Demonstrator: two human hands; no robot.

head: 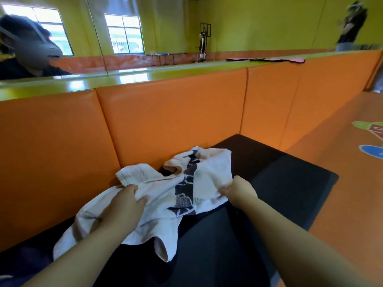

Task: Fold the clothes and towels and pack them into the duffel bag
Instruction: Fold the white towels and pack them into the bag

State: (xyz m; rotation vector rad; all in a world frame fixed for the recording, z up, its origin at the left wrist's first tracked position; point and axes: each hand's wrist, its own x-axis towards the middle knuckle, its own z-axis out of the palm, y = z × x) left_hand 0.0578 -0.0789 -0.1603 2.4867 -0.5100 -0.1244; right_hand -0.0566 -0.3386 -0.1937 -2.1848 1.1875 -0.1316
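Two bare hands work a white towel [157, 191] with a dark patterned band over a black padded surface [290, 183] set against an orange padded wall [165, 121]. The left hand [122, 206] lies palm-down on the towel's near-left portion, fingers [132, 188] curled into a bunch of cloth at their tips, so the fabric gathers and rises just beyond them into a rumpled fold; more of the towel drapes back beneath the left wrist and forearm toward the wearer. The right hand [240, 190] is closed in a pinch on the towel's right edge, its fingertips [224, 191] pressed together on the cloth. Between the two grips the towel is partly spread, the dark band running across it roughly midway; beyond the right hand's pinch the far end of the towel is heaped against the base of the wall. To the right of the right hand the black surface lies bare, with an orange floor [342, 193] past its edge. Above the wall a mirror [145, 27] reflects yellow walls and windows. The duffel bag cannot be made out.
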